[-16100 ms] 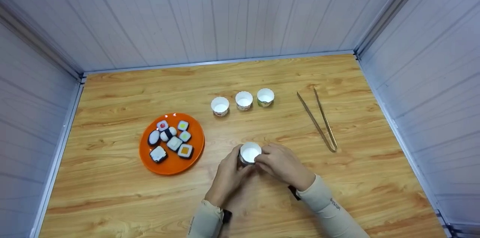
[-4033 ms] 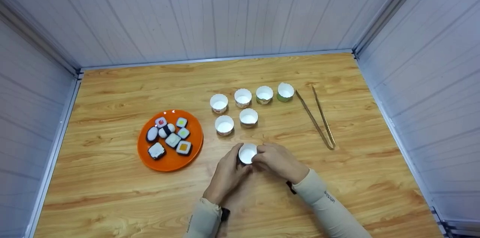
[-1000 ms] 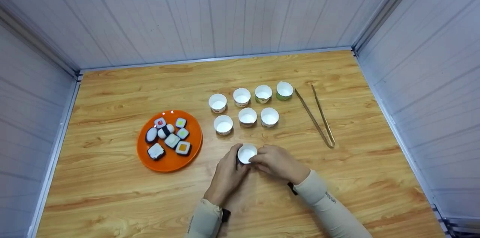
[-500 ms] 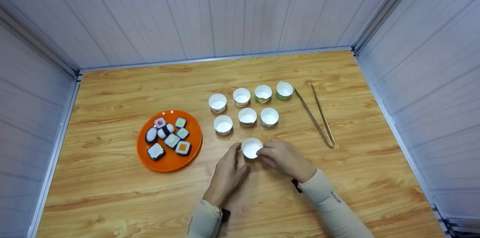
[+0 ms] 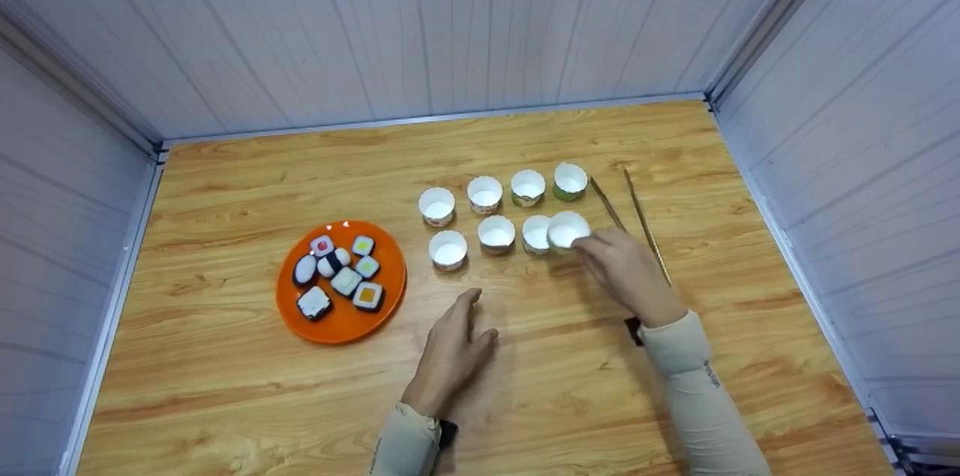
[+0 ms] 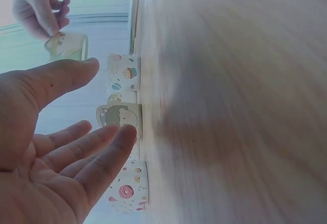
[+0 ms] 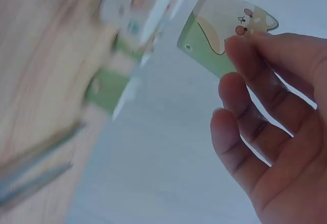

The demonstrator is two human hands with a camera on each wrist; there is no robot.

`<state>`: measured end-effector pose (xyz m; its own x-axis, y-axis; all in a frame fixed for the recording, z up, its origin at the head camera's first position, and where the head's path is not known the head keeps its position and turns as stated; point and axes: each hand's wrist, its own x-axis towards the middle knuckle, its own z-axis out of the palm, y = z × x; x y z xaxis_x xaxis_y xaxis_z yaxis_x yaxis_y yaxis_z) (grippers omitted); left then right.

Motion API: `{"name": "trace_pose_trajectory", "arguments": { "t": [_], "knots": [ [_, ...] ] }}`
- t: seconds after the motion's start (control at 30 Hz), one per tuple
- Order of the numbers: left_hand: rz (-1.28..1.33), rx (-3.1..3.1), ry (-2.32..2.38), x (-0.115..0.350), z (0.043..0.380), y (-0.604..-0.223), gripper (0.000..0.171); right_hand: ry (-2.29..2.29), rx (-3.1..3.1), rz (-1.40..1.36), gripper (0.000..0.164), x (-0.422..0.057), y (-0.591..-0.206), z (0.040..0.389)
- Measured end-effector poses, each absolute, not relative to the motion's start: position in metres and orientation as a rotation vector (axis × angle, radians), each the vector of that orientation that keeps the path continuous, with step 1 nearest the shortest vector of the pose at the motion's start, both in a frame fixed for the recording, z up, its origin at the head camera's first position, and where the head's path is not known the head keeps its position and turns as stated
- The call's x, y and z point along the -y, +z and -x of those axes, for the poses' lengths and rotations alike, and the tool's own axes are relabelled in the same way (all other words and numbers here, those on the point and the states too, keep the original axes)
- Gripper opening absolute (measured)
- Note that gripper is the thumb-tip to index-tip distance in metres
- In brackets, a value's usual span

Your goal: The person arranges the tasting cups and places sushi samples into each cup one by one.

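Presently in hand: one white-lined paper baking cup (image 5: 568,228) with a green printed side and an animal face, lifted clear of the table beside the front row's right end. Right hand (image 5: 628,269): thumb and forefinger pinching its rim, remaining fingers loosely bent. Left hand (image 5: 450,352): fingers parted, thumb apart, holding nothing, in front of the cups.

Progress, by judgement: cup layout nearly complete. Standing upright: four patterned paper cups (image 5: 484,192) in the back row, three patterned paper cups (image 5: 448,247) in the front. Outstanding: the pinched cup, not yet set down. All standing cups appear unfilled; eight sushi-shaped pieces (image 5: 346,281), white and black, lie on a round orange plate (image 5: 339,327) to the left. Gold-toned metal tongs (image 5: 643,215), legs spread, lie at right, partly hidden by the right hand.

Surface: yellow-brown wood-grain tabletop (image 5: 225,401). Room: pale grooved panel walls (image 5: 450,25) on three sides; grey metal edging (image 5: 375,123) along the tabletop's back.
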<state>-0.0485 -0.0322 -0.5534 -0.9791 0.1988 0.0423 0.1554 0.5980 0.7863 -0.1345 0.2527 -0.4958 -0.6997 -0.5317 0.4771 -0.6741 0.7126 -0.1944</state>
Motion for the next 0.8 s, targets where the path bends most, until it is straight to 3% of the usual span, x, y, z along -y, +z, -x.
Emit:
{"name": "trace_pose_trajectory", "arguments": {
  "t": [0.37,0.8],
  "knots": [
    [-0.294,-2.779,1.328,0.036,0.047,-0.553,0.063,0.456,2.824,-0.601,0.009,-0.284,-0.527,0.164],
    [-0.262,-2.788,1.347,0.038,0.046,-0.552,0.061,0.492,2.929,-0.572,0.013,-0.283,-0.541,0.172]
  ]
}}
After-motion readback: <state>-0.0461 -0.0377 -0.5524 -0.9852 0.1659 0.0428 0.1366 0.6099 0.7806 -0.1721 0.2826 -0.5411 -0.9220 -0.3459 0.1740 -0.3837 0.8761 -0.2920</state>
